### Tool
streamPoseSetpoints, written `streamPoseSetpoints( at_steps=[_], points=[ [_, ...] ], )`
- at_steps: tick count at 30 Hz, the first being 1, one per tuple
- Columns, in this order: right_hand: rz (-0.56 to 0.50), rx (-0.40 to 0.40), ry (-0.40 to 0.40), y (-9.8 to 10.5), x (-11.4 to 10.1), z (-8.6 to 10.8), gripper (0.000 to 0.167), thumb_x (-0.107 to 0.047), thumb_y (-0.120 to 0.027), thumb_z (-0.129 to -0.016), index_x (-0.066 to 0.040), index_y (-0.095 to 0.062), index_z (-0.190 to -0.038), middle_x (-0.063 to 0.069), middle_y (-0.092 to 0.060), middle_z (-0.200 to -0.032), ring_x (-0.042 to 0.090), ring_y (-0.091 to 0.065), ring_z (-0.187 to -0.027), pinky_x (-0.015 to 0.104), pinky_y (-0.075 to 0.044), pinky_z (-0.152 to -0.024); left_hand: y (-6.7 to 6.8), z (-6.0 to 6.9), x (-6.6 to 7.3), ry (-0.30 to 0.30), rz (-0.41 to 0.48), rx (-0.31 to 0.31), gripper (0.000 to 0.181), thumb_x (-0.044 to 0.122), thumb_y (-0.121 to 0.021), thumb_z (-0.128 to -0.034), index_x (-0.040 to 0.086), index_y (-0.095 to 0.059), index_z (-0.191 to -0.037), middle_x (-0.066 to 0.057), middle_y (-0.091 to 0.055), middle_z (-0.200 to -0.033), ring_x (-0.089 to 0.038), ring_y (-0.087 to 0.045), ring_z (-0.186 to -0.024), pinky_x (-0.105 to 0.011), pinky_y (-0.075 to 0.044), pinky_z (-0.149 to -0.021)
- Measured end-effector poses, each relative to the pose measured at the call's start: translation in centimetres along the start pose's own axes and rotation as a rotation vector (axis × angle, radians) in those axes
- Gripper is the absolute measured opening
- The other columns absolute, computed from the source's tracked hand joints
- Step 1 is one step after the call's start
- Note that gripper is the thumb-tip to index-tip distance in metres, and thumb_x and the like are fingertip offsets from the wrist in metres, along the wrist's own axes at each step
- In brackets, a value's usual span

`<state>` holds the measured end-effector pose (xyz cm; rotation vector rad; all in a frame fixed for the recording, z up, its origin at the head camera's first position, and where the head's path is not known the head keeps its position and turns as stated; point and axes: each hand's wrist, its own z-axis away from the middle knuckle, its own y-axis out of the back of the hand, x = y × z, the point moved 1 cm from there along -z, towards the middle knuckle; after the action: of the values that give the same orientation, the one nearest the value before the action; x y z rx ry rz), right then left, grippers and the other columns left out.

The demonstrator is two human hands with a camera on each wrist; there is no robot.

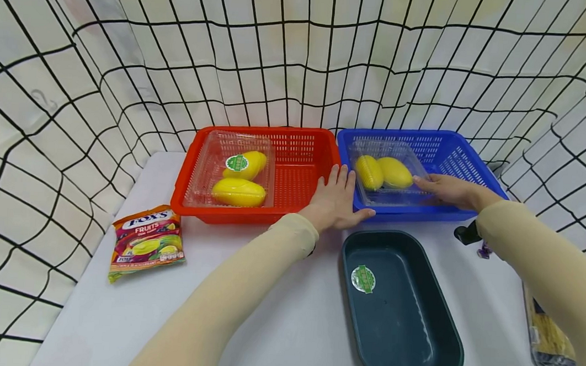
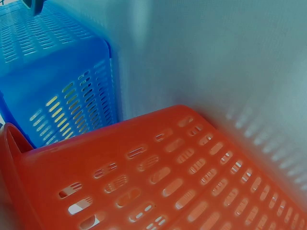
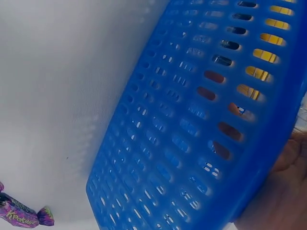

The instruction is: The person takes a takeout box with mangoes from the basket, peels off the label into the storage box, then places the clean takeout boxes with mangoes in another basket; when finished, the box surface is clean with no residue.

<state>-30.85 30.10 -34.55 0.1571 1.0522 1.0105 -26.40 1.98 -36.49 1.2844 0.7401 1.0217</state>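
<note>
In the head view, a blue basket [image 1: 445, 213] contains a clear plastic box [image 1: 409, 150] with two yellow mangoes [image 1: 395, 173]. My right hand [image 1: 454, 191] reaches over the near rim and grips the right edge of that box; some fingers are hidden under it. Through the slots of the blue basket wall [image 3: 158, 120], the right wrist view shows parts of those fingers. With fingers spread, my left hand [image 1: 334, 199] rests across the adjoining rims of the blue basket and a red basket [image 1: 303, 172]. A second clear box [image 1: 215, 151] with yellow mangoes lies in the red basket's left half.
A dark green tray [image 1: 400, 321] with a round green sticker stands in front. Left lies a Fox's candy bag [image 1: 148, 242]; a packet [image 1: 551, 335] is at the right edge. A purple-wrapped candy [image 3: 21, 213] lies near the blue basket. Black netting [image 1: 304, 67] surrounds the table.
</note>
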Motion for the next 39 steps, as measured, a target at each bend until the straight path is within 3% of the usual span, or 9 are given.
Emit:
streamPoseSetpoints(
  at_steps=[12,19,24,28,33,39],
  points=[
    [-0.054,0.033,-0.008,0.1,0.0,0.2,0.098,-0.070,-0.027,-0.102,0.002,0.002,-0.162,0.036,-0.014,-0.164,0.055,-0.027,-0.149,0.066,-0.021,-0.122,0.0,0.0,0.0,0.003,-0.005,0.001,0.103,0.076,-0.033,-0.0959,0.007,-0.001,-0.165,-0.014,0.001,-0.174,-0.033,0.001,-0.161,-0.052,-0.014,-0.130],
    [-0.017,0.054,-0.023,0.3,-0.5,0.8,0.097,-0.068,-0.025,-0.104,0.002,0.010,-0.161,0.038,-0.008,-0.164,0.057,-0.030,-0.147,0.067,-0.023,-0.121,0.1,0.0,-0.1,-0.001,-0.007,-0.010,0.103,0.077,-0.032,-0.0959,0.007,-0.001,-0.165,-0.014,0.002,-0.174,-0.033,0.001,-0.161,-0.052,-0.015,-0.130],
    [0.128,0.165,-0.047,0.5,-1.6,1.7,0.102,-0.072,-0.025,-0.101,0.001,0.016,-0.160,0.037,0.005,-0.165,0.061,-0.012,-0.150,0.074,-0.013,-0.119,0.0,0.1,-0.2,-0.006,0.009,-0.005,0.104,0.077,-0.033,-0.0955,0.007,0.000,-0.165,-0.015,0.003,-0.174,-0.033,0.003,-0.161,-0.052,-0.014,-0.130],
    [0.267,0.272,0.029,-0.2,-4.1,1.7,0.093,-0.061,-0.032,-0.106,0.003,0.007,-0.161,0.037,0.001,-0.165,0.059,-0.003,-0.152,0.075,-0.009,-0.119,-0.3,0.0,-0.6,-0.006,0.032,0.013,0.104,0.078,-0.035,-0.0948,0.009,0.000,-0.165,-0.014,0.004,-0.174,-0.032,0.004,-0.161,-0.051,-0.012,-0.130],
    [0.402,0.322,0.164,-3.2,-8.2,1.0,0.082,-0.048,-0.042,-0.108,0.004,-0.007,-0.162,0.036,-0.014,-0.164,0.057,-0.014,-0.152,0.073,-0.016,-0.121,-0.9,0.3,-1.3,-0.004,0.013,0.051,0.105,0.080,-0.035,-0.0929,0.011,-0.002,-0.166,-0.015,0.004,-0.174,-0.033,0.002,-0.162,-0.052,-0.010,-0.131],
    [0.584,0.296,0.267,-7.7,-11.4,-1.0,0.080,-0.046,-0.051,-0.105,0.001,-0.018,-0.162,0.032,-0.028,-0.162,0.051,-0.030,-0.149,0.067,-0.025,-0.121,-0.6,1.9,-2.5,-0.041,-0.087,0.111,0.106,0.080,-0.036,-0.0926,0.007,-0.007,-0.165,-0.016,-0.005,-0.173,-0.036,-0.002,-0.161,-0.056,-0.012,-0.130]
  ],
)
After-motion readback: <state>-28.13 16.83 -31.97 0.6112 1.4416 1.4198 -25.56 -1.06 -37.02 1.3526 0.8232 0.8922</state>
